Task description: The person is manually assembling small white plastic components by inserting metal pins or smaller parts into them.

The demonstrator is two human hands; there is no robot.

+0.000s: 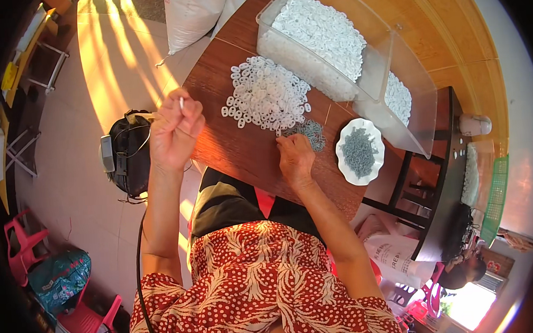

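Observation:
My left hand [178, 125] is raised past the table's left edge, fingers curled in. A small white plastic piece [181, 103] shows between its fingertips. My right hand [296, 157] rests low over the tabletop with fingertips pinched together. They touch the near edge of a heap of white oval pieces with two holes [269, 95] and a small heap of thin grey parts [308, 133]. What the right fingertips grip is hidden. To the right stands a white scalloped dish [343, 161] holding more small grey parts [359, 152].
A clear plastic bin [310, 66] full of white pieces stands at the back of the brown table [217, 133], with another clear bin [422, 118] beside it. A white sack [192, 21] is beyond the table. On the floor at left sits a black bag [132, 157].

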